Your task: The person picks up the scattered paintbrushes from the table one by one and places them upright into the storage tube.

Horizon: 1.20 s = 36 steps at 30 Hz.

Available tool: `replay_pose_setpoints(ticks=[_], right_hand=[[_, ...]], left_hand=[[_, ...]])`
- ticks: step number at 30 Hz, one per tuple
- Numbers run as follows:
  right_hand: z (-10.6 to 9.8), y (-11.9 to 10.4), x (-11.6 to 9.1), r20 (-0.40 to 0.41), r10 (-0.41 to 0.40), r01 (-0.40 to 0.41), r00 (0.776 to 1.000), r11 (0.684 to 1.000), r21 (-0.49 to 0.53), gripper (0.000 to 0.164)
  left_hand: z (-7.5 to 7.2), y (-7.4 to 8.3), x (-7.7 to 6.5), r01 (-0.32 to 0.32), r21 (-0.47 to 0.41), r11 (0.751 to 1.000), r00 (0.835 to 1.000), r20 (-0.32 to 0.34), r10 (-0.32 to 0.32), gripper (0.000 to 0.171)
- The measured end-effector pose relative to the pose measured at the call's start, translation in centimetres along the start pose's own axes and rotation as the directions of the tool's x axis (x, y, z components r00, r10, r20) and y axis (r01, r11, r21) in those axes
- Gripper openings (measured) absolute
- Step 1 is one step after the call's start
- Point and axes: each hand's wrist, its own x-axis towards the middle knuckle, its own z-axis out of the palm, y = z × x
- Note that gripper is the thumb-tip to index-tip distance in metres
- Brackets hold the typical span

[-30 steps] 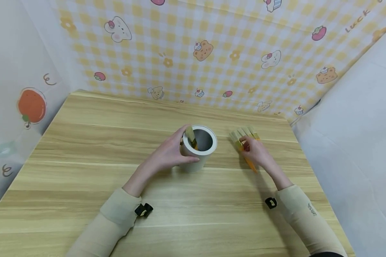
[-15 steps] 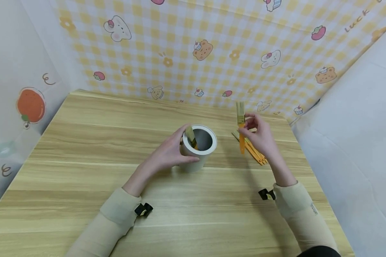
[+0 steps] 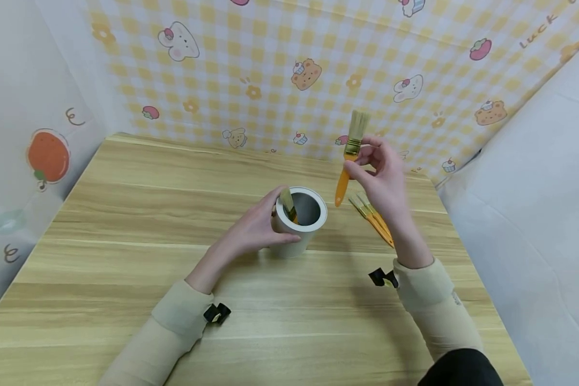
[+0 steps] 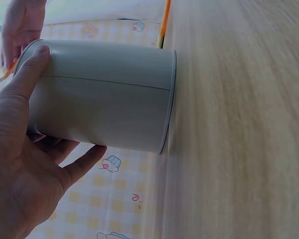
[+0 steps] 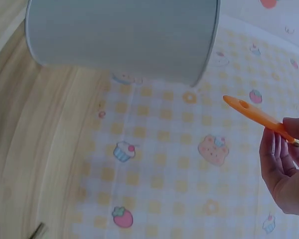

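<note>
My left hand (image 3: 255,225) grips a pale grey cylindrical holder (image 3: 291,244) from its left side, thumb along the front. The holder stands upright on the table, and in the left wrist view its smooth wall (image 4: 104,99) shows a seam. One paintbrush (image 3: 288,201) leans inside it, bristles up at the rim. Up and to the right of the holder, my right hand (image 3: 386,177) pinches another paintbrush (image 3: 354,139) between thumb and fingers. Its bristles point up and its orange handle (image 5: 256,115) hangs down, apart from the holder.
Several paintbrushes with orange handles (image 3: 378,225) lie on the wooden table (image 3: 280,321), below my right hand. Behind the table hangs a yellow checked cloth (image 3: 270,64) with cartoon prints. A white sheet (image 3: 531,203) bounds the right side.
My right hand has picked a paintbrush up from the group on the table, raised it and moved it a little left toward the holder. My left hand keeps its grip on the holder.
</note>
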Motion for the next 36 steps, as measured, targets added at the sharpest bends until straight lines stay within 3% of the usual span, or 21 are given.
replay_pose_setpoints(ticks=[5,9,15,21,36], right_hand=[[1.9,-0.1,-0.1,0.038,-0.04,0.037,0.998,0.997,0.073,0.031],[3.1,0.5,-0.6,0.08,-0.045,0.04,0.996,0.997,0.065,0.027],[3.9,1.5,-1.7,0.13,-0.028,0.034,0.991,0.998,-0.044,0.024],[4.6,2.1,-2.2,0.142,-0.056,0.08,0.988,0.982,-0.171,0.018],[5.7,3.6,-2.7,0.2,-0.105,0.158,0.974,0.95,-0.27,0.01]], left_hand=[[0.0,0.0,0.1,-0.006,-0.019,1.0,1.0,0.01,0.006,0.115],[0.1,0.0,0.2,-0.012,-0.02,1.0,1.0,0.011,0.012,0.115],[0.1,0.0,0.3,-0.013,-0.006,1.0,1.0,0.012,0.013,0.115],[0.0,0.1,0.2,-0.008,-0.001,1.0,1.0,0.008,0.008,0.114],[-0.2,-0.1,0.0,0.004,-0.002,1.0,1.0,0.008,-0.004,0.114]])
